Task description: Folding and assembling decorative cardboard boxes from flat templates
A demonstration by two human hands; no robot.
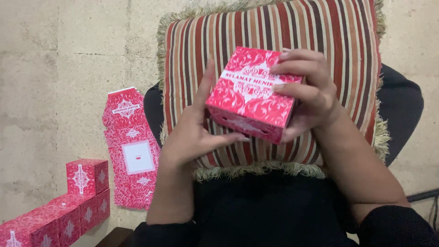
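A folded red box (249, 103) with a white floral pattern is held between both my hands above a striped cushion (256, 32) on my lap. My left hand (194, 132) supports its left side and underside, thumb up along the box's edge. My right hand (311, 91) grips its right side, with fingers curled over the top right corner.
A flat unfolded red box sheet (132, 151) lies on the beige floor to my left. Several finished red boxes (68, 206) are stacked at the lower left. A dark chair (402, 110) shows behind the cushion.
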